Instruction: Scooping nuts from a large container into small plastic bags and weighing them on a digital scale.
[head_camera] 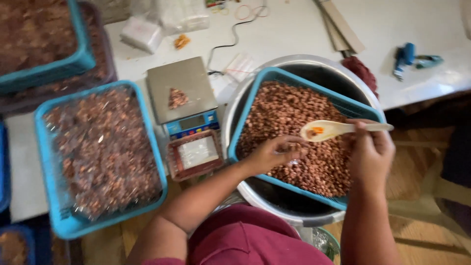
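Observation:
My right hand [370, 149] grips the handle of a pale plastic spoon [326, 130] held level over a blue basket [294, 77] full of brown nuts [287, 115]. The spoon bowl holds a few nuts. My left hand [274, 153] is curled over the nuts just below the spoon bowl, pinching something small and clear that I cannot make out. The basket rests tilted on a large metal pot [319, 61].
A small metal scale [180, 88] with a little heap of nuts stands left of the pot, a small packed tray [196, 154] in front of it. A blue basket of bagged nuts [100, 152] sits at left, more baskets behind. A blue tool [407, 58] lies at the table's far right.

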